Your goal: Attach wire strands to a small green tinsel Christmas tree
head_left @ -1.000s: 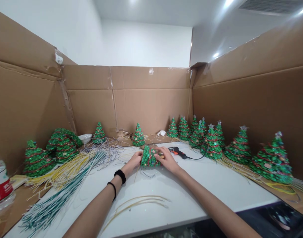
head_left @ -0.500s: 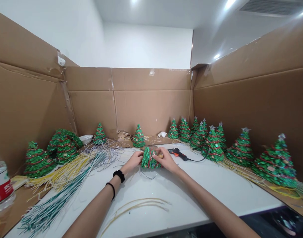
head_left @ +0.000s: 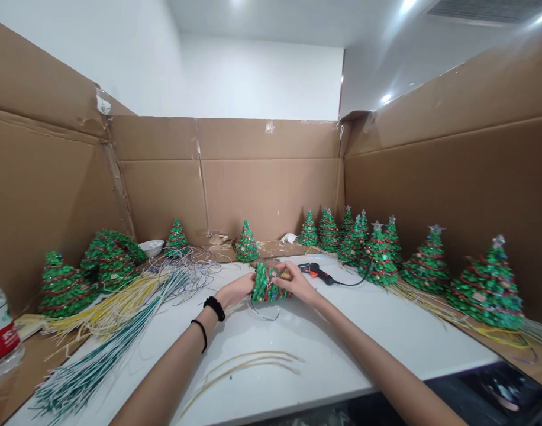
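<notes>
A small green Christmas tree decoration [head_left: 265,284] with red trim lies tilted on its side between my hands over the white table [head_left: 342,331]. My left hand [head_left: 239,290] is closed on its left end, fingertips partly hidden behind it. With thumb and fingers bent, my right hand [head_left: 295,281] grips its right side from above. Thin wires [head_left: 263,313] stick out under the tree. A black and orange glue gun [head_left: 316,271] lies just beyond my right hand, its cord running right. Nearer me, several pale yellow strips [head_left: 248,362] lie on the table.
Finished-looking trees [head_left: 377,260], many star-topped, stand along the right; others [head_left: 113,263] stand at left. Bundles of green-white ties [head_left: 106,355] and yellow ties [head_left: 115,305] cover the left side. A white bowl [head_left: 151,247], a bottle [head_left: 2,331] and cardboard walls [head_left: 271,189] surround the table.
The view has shifted slightly. Both hands stay on the tree, the right fingers moving a little on its surface.
</notes>
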Demonstrator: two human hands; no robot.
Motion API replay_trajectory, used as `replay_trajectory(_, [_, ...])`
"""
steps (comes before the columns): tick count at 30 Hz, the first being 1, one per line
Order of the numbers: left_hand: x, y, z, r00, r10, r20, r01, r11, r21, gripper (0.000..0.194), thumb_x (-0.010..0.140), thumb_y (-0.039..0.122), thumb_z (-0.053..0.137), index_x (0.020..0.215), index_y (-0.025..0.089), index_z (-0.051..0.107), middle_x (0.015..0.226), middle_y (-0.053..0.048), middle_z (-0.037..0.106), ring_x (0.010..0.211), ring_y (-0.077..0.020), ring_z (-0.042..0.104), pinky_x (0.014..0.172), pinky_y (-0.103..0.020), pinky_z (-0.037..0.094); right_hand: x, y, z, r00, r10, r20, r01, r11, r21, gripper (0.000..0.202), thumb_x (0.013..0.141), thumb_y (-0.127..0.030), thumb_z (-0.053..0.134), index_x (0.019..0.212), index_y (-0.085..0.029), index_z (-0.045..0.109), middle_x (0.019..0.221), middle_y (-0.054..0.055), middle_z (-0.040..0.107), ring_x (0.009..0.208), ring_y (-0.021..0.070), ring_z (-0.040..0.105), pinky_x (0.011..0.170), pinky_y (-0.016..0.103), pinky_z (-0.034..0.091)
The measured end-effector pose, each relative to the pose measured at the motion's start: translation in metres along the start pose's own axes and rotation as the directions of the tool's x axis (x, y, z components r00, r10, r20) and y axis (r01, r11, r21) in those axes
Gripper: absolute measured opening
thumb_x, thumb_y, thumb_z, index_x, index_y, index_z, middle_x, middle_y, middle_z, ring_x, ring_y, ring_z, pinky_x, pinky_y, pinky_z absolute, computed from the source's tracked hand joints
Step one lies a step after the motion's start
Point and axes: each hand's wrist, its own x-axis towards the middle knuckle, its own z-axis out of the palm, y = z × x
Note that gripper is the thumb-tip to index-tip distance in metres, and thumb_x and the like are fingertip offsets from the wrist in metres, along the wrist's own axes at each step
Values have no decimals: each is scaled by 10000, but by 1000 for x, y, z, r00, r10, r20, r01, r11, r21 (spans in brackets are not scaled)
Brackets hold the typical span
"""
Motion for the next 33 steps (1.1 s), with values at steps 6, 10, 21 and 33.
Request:
replay_trajectory(6, [-4,-1,12,997,29,69,-22,994,-103,301,662,267,685,923,118,685,730,-87,700,591,-164,596,546,-262,439,-2,-10,-3,997,-5,71,0,998,68,357,760,-525,556,876,-188,575,839,12,561,801,159,507,751,284,397])
replay_trajectory(10, [-4,-5,14,997,69,34,-65,993,-94,319,681,274,680,954,111,684,711,-84,696,565,-157,591,539,-259,445,-2,-7,0,998,-6,66,1,997,74,374,749,-536,573,878,-185,573,823,10,561,775,150,509,716,269,405])
replay_trajectory(21, [0,-10,14,979,204,3,-204,979,-24,399,683,341,682,996,95,670,766,-97,689,631,-162,597,591,-268,468,-6,-14,-3,995,-5,99,2,1000,31,373,722,-507,622,916,-193,563,974,29,571,937,186,520,867,325,394])
replay_trajectory(33, [-7,-3,20,976,212,-44,-214,976,-48,375,665,306,689,980,103,666,855,-99,691,755,-188,599,684,-292,467,-9,-19,-12,983,3,182,-17,997,72,430,699,-504,651,985,-196,564,1018,42,535,1029,208,478,935,371,375])
